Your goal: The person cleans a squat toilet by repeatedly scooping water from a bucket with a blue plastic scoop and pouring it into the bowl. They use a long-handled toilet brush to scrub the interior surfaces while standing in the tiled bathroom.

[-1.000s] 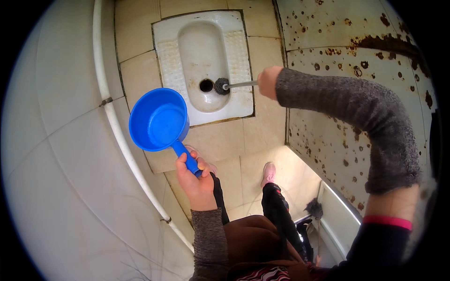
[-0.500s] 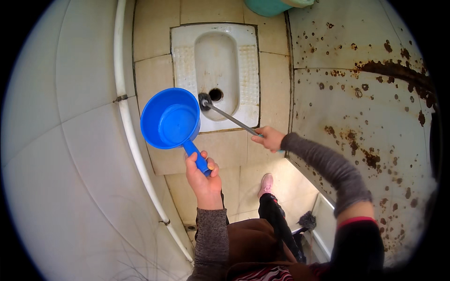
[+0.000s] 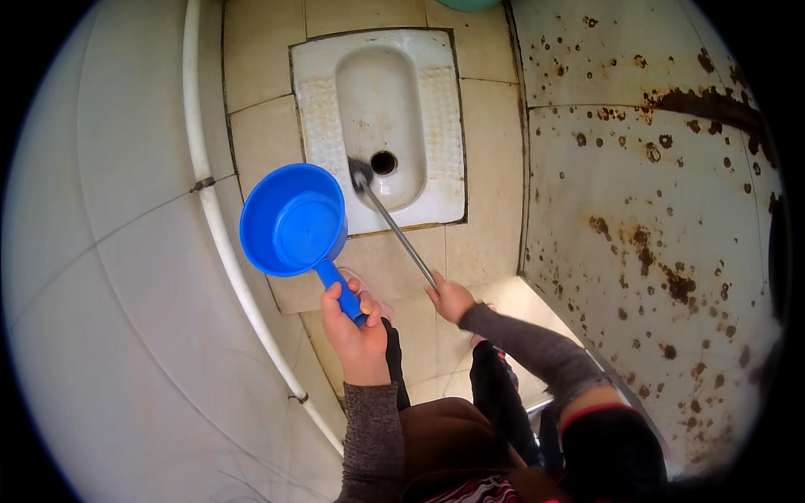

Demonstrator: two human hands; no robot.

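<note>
My left hand [image 3: 354, 323] is closed round the handle of a blue plastic dipper [image 3: 295, 220]. Its bowl faces up and looks empty, held over the floor beside the toilet's near left corner. In my right hand [image 3: 453, 300] is the grey metal handle of a toilet brush [image 3: 397, 228], gripped near its end. The dark bristle head rests against the left inner side of the white squat toilet [image 3: 447, 126], just left of the drain hole [image 3: 383, 163]. Brownish stains mark the basin.
A white pipe [image 3: 220, 226] runs along the tiled wall on the left. The wall on the right [image 3: 579, 201] has many rust-brown spots. Part of a green bucket [image 3: 470, 4] shows at the top edge. My feet and dark trousers [image 3: 495, 377] are below on beige tiles.
My right hand has come nearer and to the left, so the brush handle stands steeper. The brush head has shifted slightly up the basin's left side. The dipper stays in my left hand.
</note>
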